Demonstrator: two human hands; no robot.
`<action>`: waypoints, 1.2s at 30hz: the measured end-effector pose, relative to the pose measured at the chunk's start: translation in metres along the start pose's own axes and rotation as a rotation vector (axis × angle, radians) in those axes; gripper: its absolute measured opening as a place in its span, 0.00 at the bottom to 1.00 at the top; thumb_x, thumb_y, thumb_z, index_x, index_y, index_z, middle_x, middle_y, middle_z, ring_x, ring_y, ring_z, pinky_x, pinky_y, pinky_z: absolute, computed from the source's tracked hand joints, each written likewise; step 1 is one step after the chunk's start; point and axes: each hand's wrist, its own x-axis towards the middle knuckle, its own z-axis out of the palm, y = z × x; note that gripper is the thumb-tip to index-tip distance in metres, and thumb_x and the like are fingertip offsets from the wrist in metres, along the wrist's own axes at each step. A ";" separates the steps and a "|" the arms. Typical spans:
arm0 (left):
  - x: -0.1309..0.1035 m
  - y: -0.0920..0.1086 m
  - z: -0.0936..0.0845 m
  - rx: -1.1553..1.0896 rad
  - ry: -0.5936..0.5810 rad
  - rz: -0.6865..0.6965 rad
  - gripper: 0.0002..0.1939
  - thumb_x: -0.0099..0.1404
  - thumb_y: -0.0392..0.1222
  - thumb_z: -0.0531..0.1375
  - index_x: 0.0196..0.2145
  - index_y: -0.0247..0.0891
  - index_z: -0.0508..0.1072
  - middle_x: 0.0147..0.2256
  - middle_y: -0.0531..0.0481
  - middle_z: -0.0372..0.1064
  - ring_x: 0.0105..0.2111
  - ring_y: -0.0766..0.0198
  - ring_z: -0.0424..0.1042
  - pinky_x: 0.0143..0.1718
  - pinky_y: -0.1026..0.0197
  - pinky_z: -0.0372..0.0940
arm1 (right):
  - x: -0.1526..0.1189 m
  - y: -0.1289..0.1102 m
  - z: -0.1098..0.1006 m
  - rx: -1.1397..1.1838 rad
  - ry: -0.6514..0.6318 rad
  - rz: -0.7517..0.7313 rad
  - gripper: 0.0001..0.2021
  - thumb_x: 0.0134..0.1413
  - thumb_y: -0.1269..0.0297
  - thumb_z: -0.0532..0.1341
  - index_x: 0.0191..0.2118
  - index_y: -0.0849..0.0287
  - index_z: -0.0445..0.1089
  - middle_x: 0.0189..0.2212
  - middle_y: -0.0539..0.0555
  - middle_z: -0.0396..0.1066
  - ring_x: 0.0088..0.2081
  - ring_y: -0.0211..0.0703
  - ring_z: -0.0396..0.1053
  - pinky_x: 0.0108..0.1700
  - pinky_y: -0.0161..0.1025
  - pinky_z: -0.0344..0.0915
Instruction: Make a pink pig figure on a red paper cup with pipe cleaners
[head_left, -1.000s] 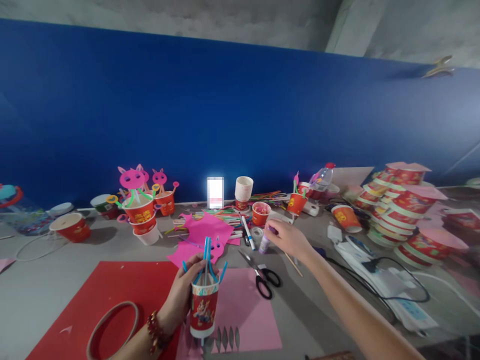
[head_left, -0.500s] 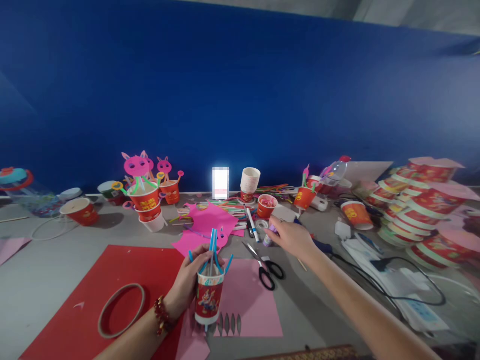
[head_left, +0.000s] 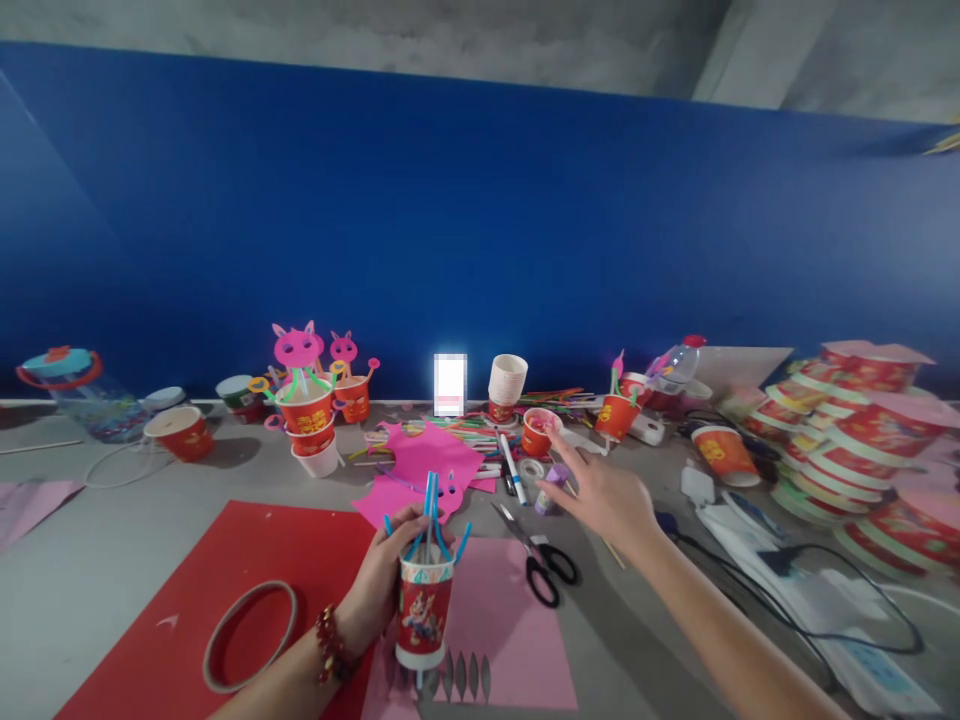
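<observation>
My left hand [head_left: 386, 570] is wrapped around a red paper cup [head_left: 424, 612] with a printed figure and a white rim. Blue bent straws [head_left: 433, 500] stand up from this cup, and a stick end shows below its base. Over the table's middle right, my right hand [head_left: 604, 500] has its index finger stretched towards a small red cup [head_left: 537, 432] with pink bits inside. A purple glue stick [head_left: 551, 488] stands by its lower fingers; I cannot tell whether they touch it. Black-handled scissors [head_left: 541, 560] lie open nearer to me.
Red card [head_left: 225, 560] with a tape ring [head_left: 251, 637] lies left, and pink paper [head_left: 517, 630] lies under the cup. Decorated cups [head_left: 304, 412] stand at the back left. Stacked cups [head_left: 862, 430] and a power strip [head_left: 817, 600] with cables occupy the right.
My right hand has lifted off the glue stick, with its index finger now extended towards the small red cup. My left hand keeps its hold. The view has tilted slightly upward.
</observation>
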 end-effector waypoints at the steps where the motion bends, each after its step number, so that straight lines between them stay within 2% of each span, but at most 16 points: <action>1: 0.001 -0.001 -0.001 -0.008 0.001 -0.006 0.11 0.54 0.42 0.69 0.31 0.36 0.73 0.25 0.49 0.77 0.27 0.59 0.77 0.29 0.62 0.69 | -0.001 -0.002 -0.005 0.000 0.053 0.002 0.30 0.58 0.46 0.58 0.62 0.53 0.61 0.39 0.60 0.76 0.38 0.58 0.73 0.32 0.41 0.63; 4: 0.001 -0.005 -0.002 -0.010 -0.006 -0.017 0.10 0.55 0.42 0.69 0.31 0.35 0.74 0.27 0.47 0.78 0.27 0.59 0.77 0.29 0.62 0.69 | -0.009 -0.021 -0.016 0.100 0.156 -0.046 0.23 0.62 0.53 0.56 0.60 0.55 0.63 0.44 0.62 0.74 0.46 0.59 0.71 0.44 0.46 0.65; 6: 0.002 -0.007 -0.002 -0.002 -0.016 -0.020 0.09 0.56 0.41 0.68 0.31 0.34 0.75 0.28 0.47 0.78 0.27 0.60 0.77 0.30 0.62 0.69 | -0.016 -0.042 -0.014 0.247 0.130 -0.148 0.16 0.63 0.58 0.55 0.54 0.54 0.68 0.43 0.60 0.75 0.46 0.56 0.71 0.48 0.46 0.65; 9: 0.002 -0.007 -0.002 -0.017 -0.021 -0.017 0.09 0.56 0.41 0.68 0.33 0.34 0.76 0.29 0.47 0.78 0.28 0.61 0.76 0.32 0.62 0.69 | -0.024 -0.074 0.001 0.498 -0.055 -0.229 0.10 0.63 0.61 0.55 0.46 0.53 0.70 0.40 0.57 0.75 0.40 0.50 0.73 0.41 0.42 0.67; 13: 0.004 -0.005 -0.003 -0.033 -0.007 0.022 0.09 0.54 0.41 0.69 0.31 0.34 0.76 0.28 0.49 0.77 0.27 0.63 0.75 0.32 0.63 0.68 | -0.016 -0.096 0.032 0.669 -0.213 -0.108 0.07 0.62 0.66 0.55 0.44 0.53 0.68 0.35 0.52 0.75 0.33 0.44 0.73 0.34 0.37 0.66; 17: 0.004 -0.003 -0.001 -0.049 0.047 0.029 0.11 0.51 0.41 0.71 0.30 0.35 0.76 0.27 0.51 0.77 0.26 0.62 0.75 0.32 0.63 0.68 | 0.006 -0.105 0.054 0.533 -0.270 -0.077 0.08 0.60 0.60 0.59 0.43 0.55 0.67 0.41 0.54 0.73 0.37 0.45 0.73 0.36 0.36 0.64; 23: 0.002 -0.003 0.002 -0.053 0.029 0.008 0.12 0.50 0.41 0.71 0.30 0.34 0.76 0.27 0.49 0.77 0.26 0.60 0.76 0.31 0.62 0.68 | 0.023 -0.127 0.067 0.354 -0.327 0.027 0.12 0.56 0.55 0.62 0.38 0.58 0.66 0.41 0.61 0.72 0.37 0.53 0.73 0.33 0.39 0.59; 31: 0.004 -0.007 -0.001 -0.068 0.051 0.027 0.11 0.49 0.41 0.71 0.27 0.35 0.73 0.24 0.53 0.75 0.23 0.65 0.73 0.28 0.65 0.66 | 0.023 -0.122 0.077 0.490 -0.320 0.132 0.06 0.53 0.63 0.63 0.33 0.55 0.65 0.31 0.50 0.75 0.33 0.43 0.72 0.31 0.34 0.57; 36: 0.005 -0.008 -0.002 -0.039 0.096 0.040 0.13 0.47 0.42 0.72 0.29 0.35 0.74 0.23 0.53 0.73 0.22 0.65 0.72 0.28 0.64 0.65 | 0.024 -0.115 0.072 0.632 -0.235 0.118 0.04 0.56 0.66 0.60 0.31 0.56 0.64 0.29 0.49 0.73 0.30 0.40 0.71 0.32 0.34 0.62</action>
